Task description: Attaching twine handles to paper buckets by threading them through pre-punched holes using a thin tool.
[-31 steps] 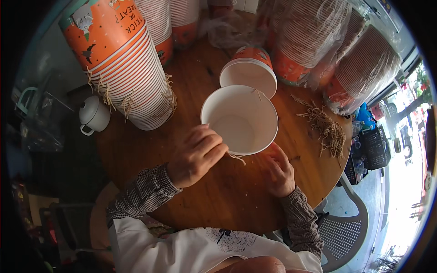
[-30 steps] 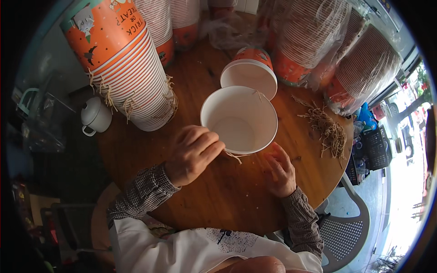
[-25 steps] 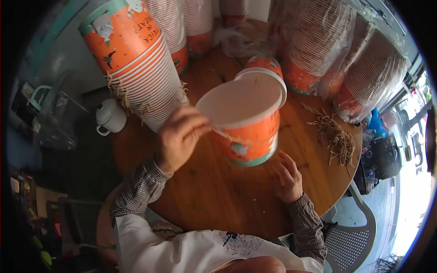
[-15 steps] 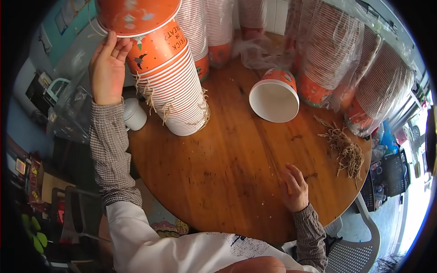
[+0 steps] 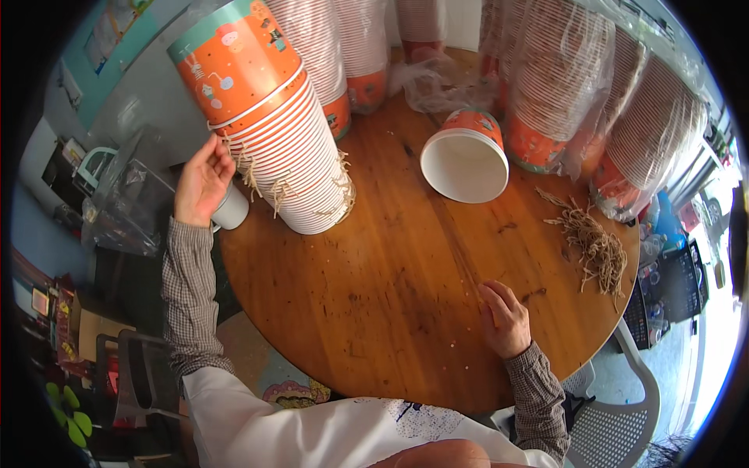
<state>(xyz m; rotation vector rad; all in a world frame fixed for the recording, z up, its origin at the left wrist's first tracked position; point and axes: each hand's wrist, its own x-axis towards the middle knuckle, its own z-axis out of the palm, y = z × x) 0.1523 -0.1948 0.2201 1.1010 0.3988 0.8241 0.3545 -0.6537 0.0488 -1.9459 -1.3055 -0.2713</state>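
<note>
Left hand (image 5: 203, 187) half open, fingertips at the rim of the top bucket (image 5: 242, 70), grip impossible to tell! That bucket caps the upside-down stack (image 5: 292, 168). Right hand (image 5: 505, 321), loosely curled, empty, over the wooden table (image 5: 374, 312); beyond, one tipped bucket (image 5: 465, 165).

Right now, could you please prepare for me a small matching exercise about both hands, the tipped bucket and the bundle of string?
Column one:
1. left hand
2. right hand
3. tipped bucket
4. bundle of string

Column two:
A. white inside, orange outside
B. over the near right part of the table
C. tan and tangled
D. at the left side of the tall bucket stack

Pairs: 1-D, 2-B, 3-A, 4-C
</note>
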